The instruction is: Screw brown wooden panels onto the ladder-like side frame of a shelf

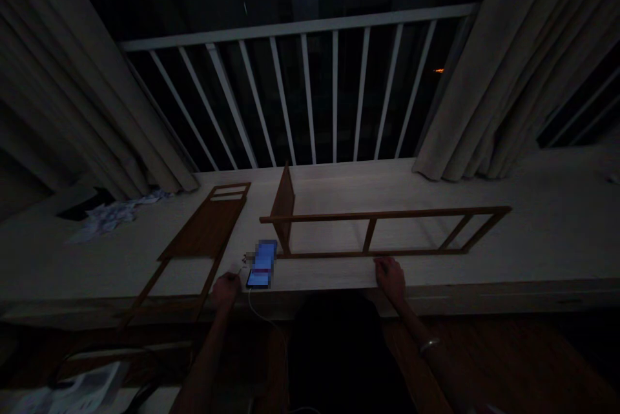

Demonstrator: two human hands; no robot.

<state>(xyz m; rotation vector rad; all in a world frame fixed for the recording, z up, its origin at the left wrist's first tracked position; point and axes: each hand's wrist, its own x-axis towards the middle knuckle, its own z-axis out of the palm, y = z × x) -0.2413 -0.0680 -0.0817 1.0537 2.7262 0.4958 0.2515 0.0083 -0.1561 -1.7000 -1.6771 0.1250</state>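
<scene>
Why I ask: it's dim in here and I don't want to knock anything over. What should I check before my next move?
1. Light on the work: not ok, the scene is very dark.
2. Wooden frame resting within the front edge of the ledge: ok.
3. Slatted wooden panel fully supported: not ok, its legs reach past that edge.
4. Phone well back: not ok, it lies near the edge, its cable hanging over.
5. Right hand touching the frame's lower rail: cannot tell.
6. Left hand grip: cannot tell.
</scene>
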